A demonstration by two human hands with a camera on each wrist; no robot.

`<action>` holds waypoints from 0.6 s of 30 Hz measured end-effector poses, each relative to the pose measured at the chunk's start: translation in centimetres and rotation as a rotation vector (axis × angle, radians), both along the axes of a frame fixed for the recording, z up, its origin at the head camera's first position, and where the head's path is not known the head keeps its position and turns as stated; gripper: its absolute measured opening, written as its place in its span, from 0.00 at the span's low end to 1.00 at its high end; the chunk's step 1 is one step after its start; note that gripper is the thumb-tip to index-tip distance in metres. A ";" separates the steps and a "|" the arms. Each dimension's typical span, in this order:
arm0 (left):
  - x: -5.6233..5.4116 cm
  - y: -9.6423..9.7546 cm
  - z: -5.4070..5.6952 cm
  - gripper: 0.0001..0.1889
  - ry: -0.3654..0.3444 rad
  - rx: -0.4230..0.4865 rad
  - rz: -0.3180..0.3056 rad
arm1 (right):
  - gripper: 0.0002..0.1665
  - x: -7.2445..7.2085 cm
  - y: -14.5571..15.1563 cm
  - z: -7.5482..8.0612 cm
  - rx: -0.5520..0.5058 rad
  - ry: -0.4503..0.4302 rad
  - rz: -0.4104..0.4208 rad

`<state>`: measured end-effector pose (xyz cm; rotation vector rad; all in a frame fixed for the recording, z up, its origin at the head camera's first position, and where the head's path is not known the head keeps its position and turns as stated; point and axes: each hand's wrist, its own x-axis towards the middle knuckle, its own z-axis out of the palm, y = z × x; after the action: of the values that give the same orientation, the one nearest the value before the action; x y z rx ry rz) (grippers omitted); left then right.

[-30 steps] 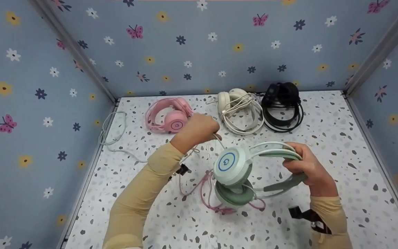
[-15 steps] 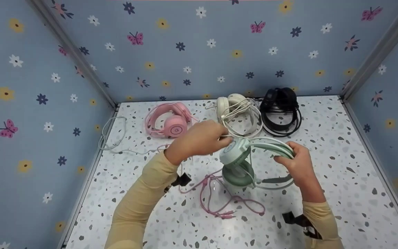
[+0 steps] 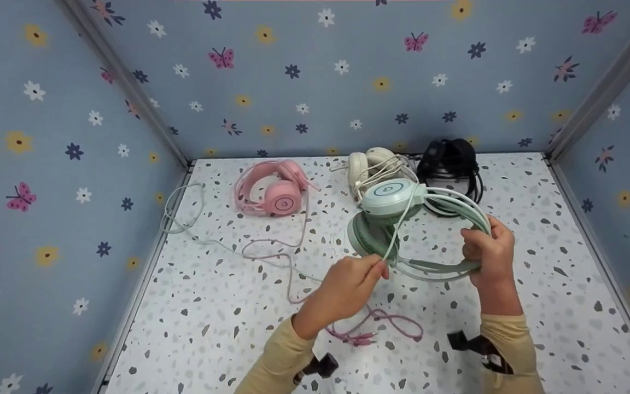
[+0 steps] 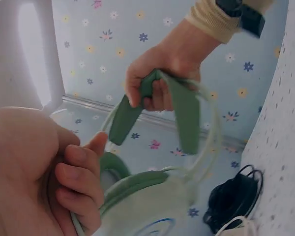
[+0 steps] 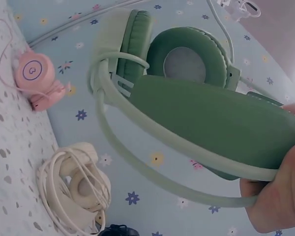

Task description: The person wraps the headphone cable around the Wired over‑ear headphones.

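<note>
My right hand (image 3: 493, 254) grips the headband of a pair of mint-green headphones (image 3: 390, 198), held up over the table. The two ear cups point left, with green cushions (image 5: 186, 61) plain in the right wrist view. My left hand (image 3: 350, 287) pinches the pale headphone cable (image 3: 402, 224), which runs taut across the ear cups. Curled fingers of the left hand (image 4: 76, 182) fill the near side of the left wrist view, with the cable leaving below them. Farther along, the pale cable (image 3: 184, 227) trails in loose loops at the table's left edge.
Pink headphones (image 3: 284, 198) lie at the back left, their pink cable (image 3: 402, 323) spread across the table beneath my left arm. Cream headphones (image 3: 357, 169) with a bundled cable and black headphones (image 3: 446, 156) stand along the flowered back wall (image 3: 315, 87).
My left hand has swung from behind the ear cups down to their near side, drawing the cable across them. The mint-green headphones have shifted toward the back and turned slightly.
</note>
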<state>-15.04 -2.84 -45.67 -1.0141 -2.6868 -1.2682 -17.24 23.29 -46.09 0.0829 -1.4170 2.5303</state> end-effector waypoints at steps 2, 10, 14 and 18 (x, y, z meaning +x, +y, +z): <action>1.1 0.8 -1.9 0.18 -0.023 0.113 0.005 | 0.14 0.2 0.1 -0.1 -0.039 0.030 0.042; 2.8 2.5 -8.4 0.21 -0.345 0.417 -0.150 | 0.16 0.5 0.8 -0.2 -0.346 0.185 0.363; 1.7 1.8 -10.3 0.22 -0.534 0.456 -0.250 | 0.16 0.5 1.2 0.1 -0.496 0.232 0.550; 0.2 0.9 -11.4 0.21 -0.609 0.398 -0.290 | 0.15 0.4 1.5 0.4 -0.552 0.275 0.691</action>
<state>-14.83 -1.98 -57.09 -1.1251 -2.5079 -2.3887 -16.81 24.83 -45.72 0.9124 -0.6017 3.1788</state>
